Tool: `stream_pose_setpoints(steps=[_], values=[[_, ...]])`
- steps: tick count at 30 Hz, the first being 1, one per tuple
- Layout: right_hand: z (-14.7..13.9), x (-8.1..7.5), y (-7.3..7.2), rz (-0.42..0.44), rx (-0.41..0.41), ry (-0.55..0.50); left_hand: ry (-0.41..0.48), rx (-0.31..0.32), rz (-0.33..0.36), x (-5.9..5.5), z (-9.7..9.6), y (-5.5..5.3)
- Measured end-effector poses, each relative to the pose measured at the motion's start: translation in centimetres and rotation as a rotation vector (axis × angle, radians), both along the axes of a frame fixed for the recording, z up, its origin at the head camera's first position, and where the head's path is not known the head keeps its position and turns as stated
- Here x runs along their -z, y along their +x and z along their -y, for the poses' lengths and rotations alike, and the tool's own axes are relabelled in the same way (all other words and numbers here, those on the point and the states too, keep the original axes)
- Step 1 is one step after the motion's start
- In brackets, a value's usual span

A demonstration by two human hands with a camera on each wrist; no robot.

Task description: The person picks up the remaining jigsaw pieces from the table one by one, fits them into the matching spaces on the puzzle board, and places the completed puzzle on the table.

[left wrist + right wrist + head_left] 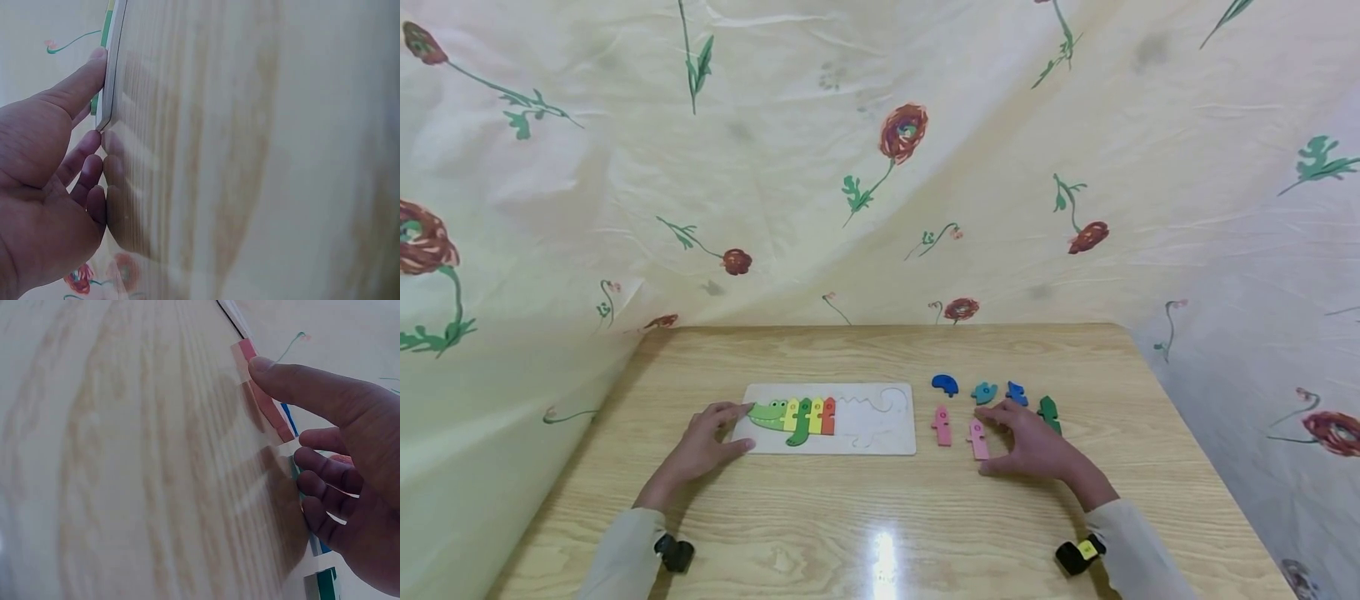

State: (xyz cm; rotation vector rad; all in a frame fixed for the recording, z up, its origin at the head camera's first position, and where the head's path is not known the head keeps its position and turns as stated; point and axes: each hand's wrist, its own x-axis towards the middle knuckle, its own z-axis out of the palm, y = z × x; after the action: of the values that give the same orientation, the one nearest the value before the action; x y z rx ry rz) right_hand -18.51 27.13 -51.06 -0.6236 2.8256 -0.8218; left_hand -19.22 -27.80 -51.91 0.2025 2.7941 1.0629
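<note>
A pale puzzle board (887, 432) lies on the table, its left half filled with a green crocodile head (767, 417) and several yellow, green and red pieces. My left hand (706, 437) rests at the board's left end, index finger by the snout and thumb on the near corner. Fingers spread, my right hand (1033, 442) hovers around a light pink piece (977, 440), with the thumb at its near end and the fingertips by its far end. Another pink piece (942, 427) lies just left of it. In the right wrist view, the thumb overlaps a pink piece (275, 415).
Behind the pink pieces lie a dark blue curved piece (945, 384), a teal piece (984, 392) and a blue piece (1017, 392). A dark green piece (1049, 413) lies beyond the right hand. Flowered cloth (790, 192) hangs around the wooden table (805, 533).
</note>
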Motion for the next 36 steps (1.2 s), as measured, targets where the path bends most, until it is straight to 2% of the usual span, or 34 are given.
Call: stream_pose_setpoints(steps=[14,22,36], values=[[0.30,0.35,-0.09,-0.014,0.008,0.010,0.021,0.024,-0.015,-0.24,0.13,0.07],[0.45,0.57,-0.16,-0.029,0.013,0.012,0.029,0.043,-0.068,0.05,0.23,0.13],[0.53,0.79,-0.14,-0.042,0.040,-0.058,0.030,0.041,-0.057,0.26,0.27,0.17]])
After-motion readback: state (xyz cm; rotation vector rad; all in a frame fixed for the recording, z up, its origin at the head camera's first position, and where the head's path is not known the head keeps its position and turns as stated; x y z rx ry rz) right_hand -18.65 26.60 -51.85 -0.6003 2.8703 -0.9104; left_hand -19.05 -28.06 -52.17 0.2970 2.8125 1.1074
